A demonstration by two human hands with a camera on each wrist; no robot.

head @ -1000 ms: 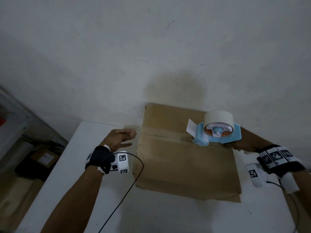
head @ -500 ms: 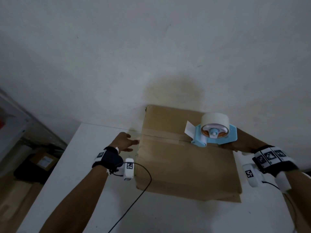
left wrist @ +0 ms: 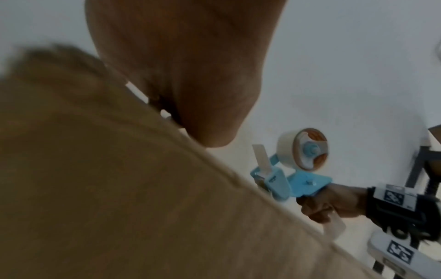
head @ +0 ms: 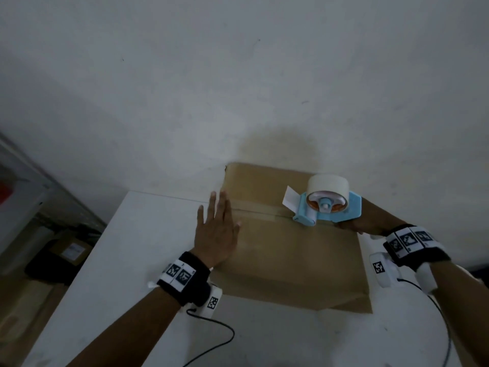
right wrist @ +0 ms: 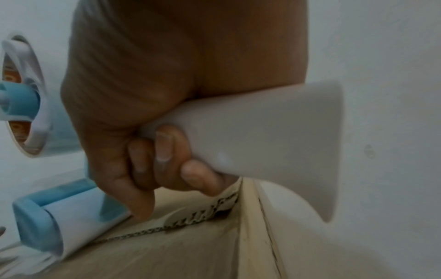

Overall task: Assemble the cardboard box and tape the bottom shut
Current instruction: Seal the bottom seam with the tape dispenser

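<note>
A brown cardboard box [head: 291, 255] stands on a white table [head: 132, 260] against the wall, flaps closed on top, with a strip of tape along the centre seam [head: 254, 210]. My left hand [head: 217, 229] lies flat with straight fingers on the box's left edge. My right hand [head: 352, 223] grips the white handle [right wrist: 262, 132] of a blue tape dispenser [head: 328, 207], whose roller sits on the seam at the box's right part. A beige tape roll [left wrist: 303, 151] sits on the dispenser. A loose tape tab [head: 291, 198] sticks up at its front.
A white wall [head: 238, 88] rises right behind the box. Black cables [head: 219, 332] trail from both wrist units across the table's near part. Left of the table, low down, lie a dark bag and a labelled carton [head: 71, 250].
My left hand has moved right and turned palm-down onto the box's left edge. The dispenser has come down slightly onto the seam.
</note>
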